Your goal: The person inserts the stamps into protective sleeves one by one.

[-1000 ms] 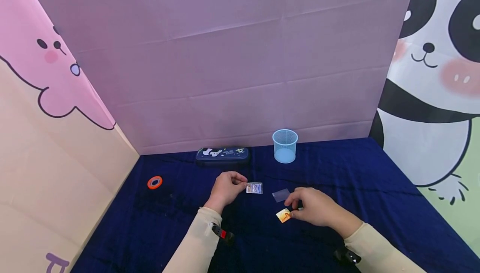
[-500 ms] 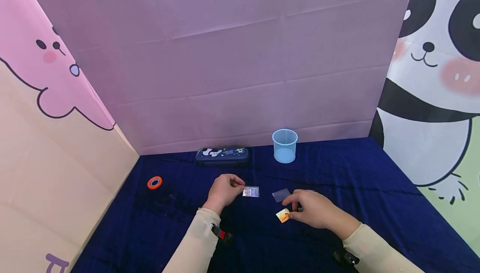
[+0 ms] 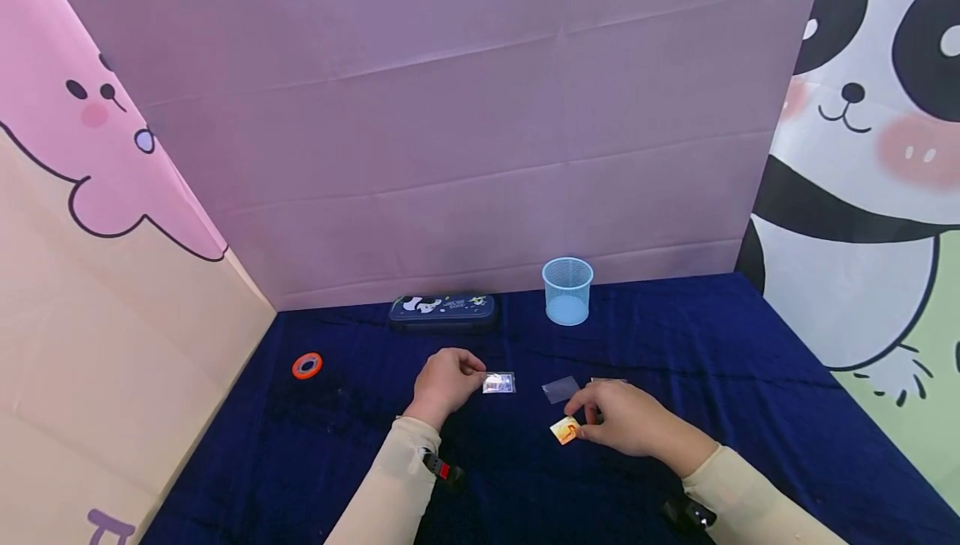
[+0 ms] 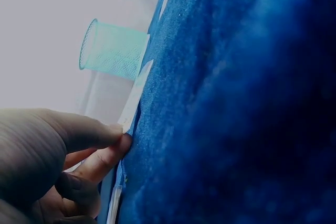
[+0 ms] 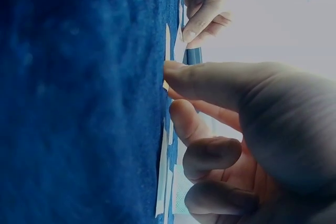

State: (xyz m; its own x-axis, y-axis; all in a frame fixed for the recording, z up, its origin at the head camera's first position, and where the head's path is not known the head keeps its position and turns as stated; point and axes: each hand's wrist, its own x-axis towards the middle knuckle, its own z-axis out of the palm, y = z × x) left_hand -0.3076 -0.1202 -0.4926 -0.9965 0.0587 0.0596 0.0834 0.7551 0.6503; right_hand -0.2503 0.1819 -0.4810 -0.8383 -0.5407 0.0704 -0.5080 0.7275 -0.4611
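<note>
In the head view my left hand (image 3: 448, 384) pinches the left end of a small printed card in a clear sleeve (image 3: 499, 383), held low over the dark blue cloth. The left wrist view has that card (image 4: 137, 95) edge-on between thumb and finger. Farther right, my right hand (image 3: 622, 417) has thumb and forefinger at the edges of a small yellow card (image 3: 564, 430) lying on the cloth. Just beyond it lies a clear plastic sleeve (image 3: 559, 390). Behind the right knuckles shows the edge of another flat piece (image 3: 606, 379), mostly hidden.
A dark blue pencil case (image 3: 442, 312) with a panda print stands along the back wall. To its right is a light blue mesh cup (image 3: 567, 292). An orange ring like a tape roll (image 3: 307, 366) lies on the left of the cloth.
My left hand has drawn the sleeved card slightly left and towards me, and the glare on it has shifted. My right hand has stayed almost in place at the yellow card.
</note>
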